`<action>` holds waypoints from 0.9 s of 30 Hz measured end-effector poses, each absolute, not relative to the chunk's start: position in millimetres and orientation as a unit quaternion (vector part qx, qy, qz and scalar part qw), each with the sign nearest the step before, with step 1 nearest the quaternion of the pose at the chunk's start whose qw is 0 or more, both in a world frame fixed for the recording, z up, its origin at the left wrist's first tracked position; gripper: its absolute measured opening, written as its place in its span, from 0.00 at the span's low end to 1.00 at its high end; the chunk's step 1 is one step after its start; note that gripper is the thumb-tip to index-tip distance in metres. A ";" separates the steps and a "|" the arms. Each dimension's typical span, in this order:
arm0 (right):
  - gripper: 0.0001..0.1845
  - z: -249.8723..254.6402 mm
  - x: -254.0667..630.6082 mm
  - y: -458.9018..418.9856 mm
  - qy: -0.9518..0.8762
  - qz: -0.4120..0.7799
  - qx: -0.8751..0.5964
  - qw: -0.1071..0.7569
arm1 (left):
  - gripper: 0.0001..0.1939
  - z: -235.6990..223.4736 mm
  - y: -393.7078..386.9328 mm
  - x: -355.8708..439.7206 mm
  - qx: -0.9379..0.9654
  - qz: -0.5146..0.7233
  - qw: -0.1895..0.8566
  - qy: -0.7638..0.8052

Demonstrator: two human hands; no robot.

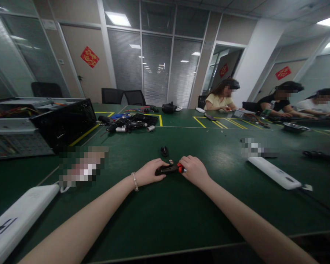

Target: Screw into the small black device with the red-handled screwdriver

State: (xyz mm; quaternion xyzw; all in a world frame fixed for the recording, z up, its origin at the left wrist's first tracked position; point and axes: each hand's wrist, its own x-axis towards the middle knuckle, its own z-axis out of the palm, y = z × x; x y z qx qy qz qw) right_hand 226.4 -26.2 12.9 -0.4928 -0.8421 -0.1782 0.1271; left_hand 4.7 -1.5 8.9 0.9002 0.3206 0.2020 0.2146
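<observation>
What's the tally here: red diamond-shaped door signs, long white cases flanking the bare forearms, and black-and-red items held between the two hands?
Red diamond-shaped door signs: 3
Long white cases: 2
Black-and-red handheld item: 1
Total: 6

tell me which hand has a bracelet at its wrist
The left hand: a pale bracelet circles its wrist, while the right hand has a bare wrist.

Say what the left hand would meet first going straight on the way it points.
Beyond the red-ended black tool in its grasp, the left hand would probably meet the right hand first, though depth is hard to judge.
</observation>
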 end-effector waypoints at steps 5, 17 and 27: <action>0.08 12.6 226.6 -25.9 -0.842 -0.174 -0.494 0.128 | 0.20 11.9 -3.2 4.5 0.900 0.201 0.217 0.321; 0.09 13.5 226.4 -25.9 -0.849 -0.160 -0.485 0.137 | 0.20 9.6 -1.4 3.9 0.900 0.201 0.223 0.317; 0.09 11.8 227.8 -24.4 -0.845 -0.165 -0.495 0.116 | 0.20 8.8 -1.7 4.5 0.903 0.203 0.212 0.313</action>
